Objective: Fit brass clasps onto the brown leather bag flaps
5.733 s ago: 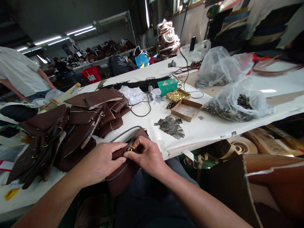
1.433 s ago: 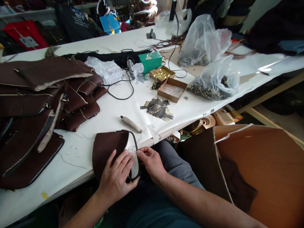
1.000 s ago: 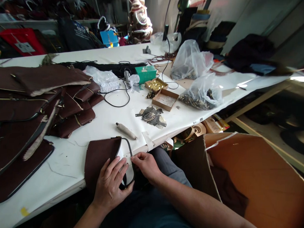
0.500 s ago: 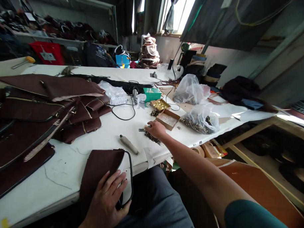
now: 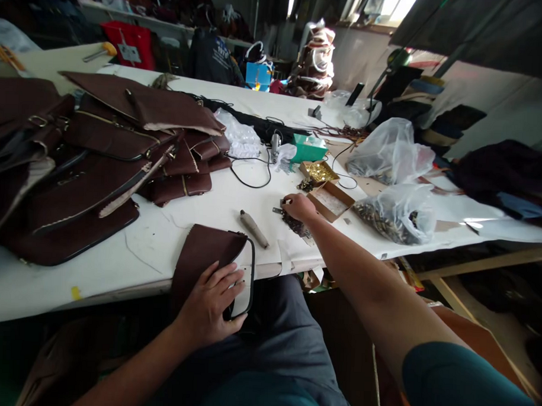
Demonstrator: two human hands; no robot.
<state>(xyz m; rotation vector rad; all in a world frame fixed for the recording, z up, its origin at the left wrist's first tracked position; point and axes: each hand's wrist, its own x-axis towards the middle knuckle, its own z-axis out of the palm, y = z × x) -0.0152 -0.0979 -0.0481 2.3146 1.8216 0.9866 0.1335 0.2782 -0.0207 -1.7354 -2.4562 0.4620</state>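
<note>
Brown bag: left fingers clasp it steady; we'd best separate metal plates, grip unclear for right fingers.

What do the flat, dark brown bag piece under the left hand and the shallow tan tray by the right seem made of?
Flat, dark brown bag piece: likely leather or imitation leather, from its smooth, low-sheen surface; I can't tell which. Shallow tan tray: probably matte cardboard, from its thin, plain walls.
</note>
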